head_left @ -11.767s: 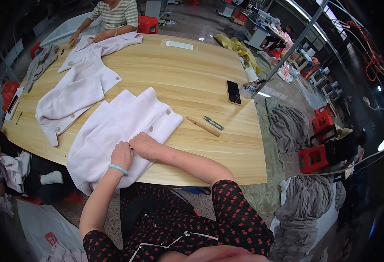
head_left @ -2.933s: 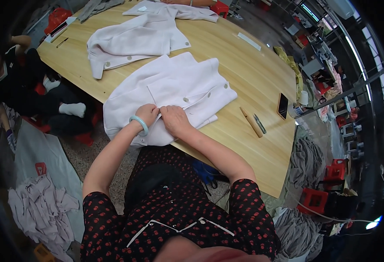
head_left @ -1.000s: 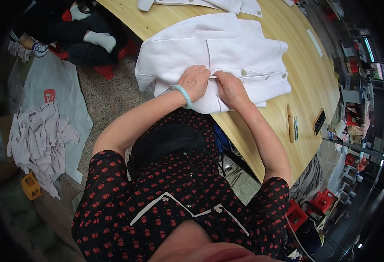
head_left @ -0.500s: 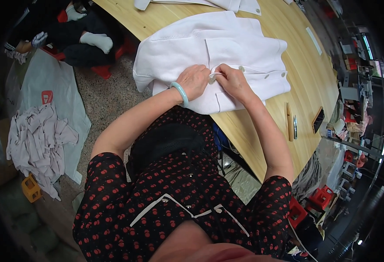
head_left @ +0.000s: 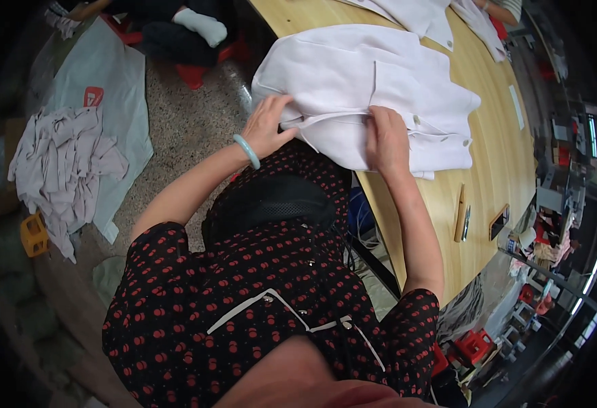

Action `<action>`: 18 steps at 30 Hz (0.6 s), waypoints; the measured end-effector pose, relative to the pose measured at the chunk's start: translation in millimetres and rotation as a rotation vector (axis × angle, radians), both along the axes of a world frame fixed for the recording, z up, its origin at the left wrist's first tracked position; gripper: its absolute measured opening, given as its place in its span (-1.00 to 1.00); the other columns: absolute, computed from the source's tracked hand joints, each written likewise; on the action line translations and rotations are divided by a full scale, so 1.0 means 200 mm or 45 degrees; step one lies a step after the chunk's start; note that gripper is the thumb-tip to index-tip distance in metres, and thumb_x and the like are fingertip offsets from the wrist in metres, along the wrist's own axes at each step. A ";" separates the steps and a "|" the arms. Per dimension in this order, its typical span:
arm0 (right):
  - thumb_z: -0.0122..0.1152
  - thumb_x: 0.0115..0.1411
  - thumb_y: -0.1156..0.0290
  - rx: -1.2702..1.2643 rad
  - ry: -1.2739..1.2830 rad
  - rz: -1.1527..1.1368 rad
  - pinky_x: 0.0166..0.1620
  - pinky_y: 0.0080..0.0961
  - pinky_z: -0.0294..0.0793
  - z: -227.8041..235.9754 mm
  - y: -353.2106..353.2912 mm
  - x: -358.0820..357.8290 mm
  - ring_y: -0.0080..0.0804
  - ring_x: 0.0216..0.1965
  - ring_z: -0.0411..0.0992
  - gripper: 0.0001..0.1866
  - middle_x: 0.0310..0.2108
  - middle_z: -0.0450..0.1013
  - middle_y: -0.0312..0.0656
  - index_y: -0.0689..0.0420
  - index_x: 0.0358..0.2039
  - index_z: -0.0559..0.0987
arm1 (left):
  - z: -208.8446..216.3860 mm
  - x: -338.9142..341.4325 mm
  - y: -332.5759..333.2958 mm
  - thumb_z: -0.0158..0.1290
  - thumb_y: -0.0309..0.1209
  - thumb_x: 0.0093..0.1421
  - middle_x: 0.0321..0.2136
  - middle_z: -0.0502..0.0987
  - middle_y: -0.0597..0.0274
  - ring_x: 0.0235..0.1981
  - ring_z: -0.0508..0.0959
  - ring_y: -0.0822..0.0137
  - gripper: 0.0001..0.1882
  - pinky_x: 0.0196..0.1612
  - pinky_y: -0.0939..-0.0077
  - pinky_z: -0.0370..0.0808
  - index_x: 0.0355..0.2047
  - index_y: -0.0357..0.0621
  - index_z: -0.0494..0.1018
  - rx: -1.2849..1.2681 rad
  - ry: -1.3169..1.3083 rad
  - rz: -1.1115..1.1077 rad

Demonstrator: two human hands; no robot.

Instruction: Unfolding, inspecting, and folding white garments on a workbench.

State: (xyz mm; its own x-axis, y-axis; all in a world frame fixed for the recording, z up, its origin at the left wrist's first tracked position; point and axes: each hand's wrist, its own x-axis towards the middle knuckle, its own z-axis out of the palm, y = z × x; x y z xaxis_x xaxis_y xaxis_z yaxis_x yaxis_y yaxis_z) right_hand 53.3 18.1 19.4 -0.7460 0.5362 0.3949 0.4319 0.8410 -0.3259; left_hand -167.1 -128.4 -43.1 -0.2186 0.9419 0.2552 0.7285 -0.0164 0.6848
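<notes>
A white button-up jacket (head_left: pixel 332 75) lies on the wooden table, its near end overhanging the left edge. My right hand (head_left: pixel 388 139) has its fingers curled over the button placket at the middle of the jacket, beside a large pocket. Several round buttons show along the front to the right of that hand. At the jacket's left end my left hand (head_left: pixel 269 126), with a pale bracelet on the wrist, has its thumb and fingers spread around a loose fold. Whether its fingertips touch the cloth is hard to tell.
More white garments (head_left: pixel 407 15) lie at the table's far side. On the table (head_left: pixel 424 231) are a wooden-handled tool (head_left: pixel 460 212), a pen-like tool (head_left: pixel 467 223) and a phone (head_left: pixel 499 222). A cloth pile (head_left: pixel 64 153) rests on a floor sheet. Another person's socked foot (head_left: pixel 202 26) shows far left.
My hands were together at a button on the placket. Now they are apart: the left has moved left and spread its fingers, the right stays on the placket. The view has shifted.
</notes>
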 end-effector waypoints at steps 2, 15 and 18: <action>0.13 -0.10 0.65 0.009 0.069 0.234 -0.03 -0.23 0.32 0.03 -0.11 -0.09 -0.07 -0.14 0.36 -0.57 -0.17 0.41 -0.06 0.21 -0.13 0.43 | -0.11 -0.03 -0.08 0.12 -0.35 0.06 -0.19 0.43 0.00 -0.16 0.49 0.13 -0.56 -0.06 0.34 0.42 -0.06 -0.26 0.35 -0.248 -0.286 0.103; 0.14 -0.09 0.55 0.065 -0.275 0.484 -0.08 -0.37 0.31 -0.04 -0.27 -0.25 -0.24 -0.23 0.35 -0.78 -0.34 0.42 -0.22 0.11 -0.35 0.50 | -0.24 0.12 0.02 -0.21 -0.38 0.20 -0.38 0.48 -0.01 -0.23 0.48 0.01 -0.74 -0.16 0.22 0.41 -0.35 -0.30 0.43 0.084 0.001 -0.181; 0.14 -0.10 0.54 0.066 -0.339 0.490 -0.15 -0.36 0.32 -0.04 -0.28 -0.27 -0.24 -0.30 0.35 -0.81 -0.39 0.40 -0.21 0.10 -0.39 0.48 | -0.28 0.15 0.09 -0.25 -0.34 0.20 -0.32 0.47 -0.09 -0.21 0.46 -0.03 -0.70 -0.12 0.17 0.39 -0.34 -0.29 0.41 -0.189 -0.187 -0.119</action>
State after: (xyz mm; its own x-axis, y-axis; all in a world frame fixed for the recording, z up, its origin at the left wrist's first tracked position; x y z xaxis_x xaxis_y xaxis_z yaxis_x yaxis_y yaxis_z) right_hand -1.0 -37.2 11.5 -0.9658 0.1853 0.1815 0.1484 0.9686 -0.1994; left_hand -137.0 -110.1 -100.1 -0.1531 0.9846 0.0846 0.6211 0.0293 0.7832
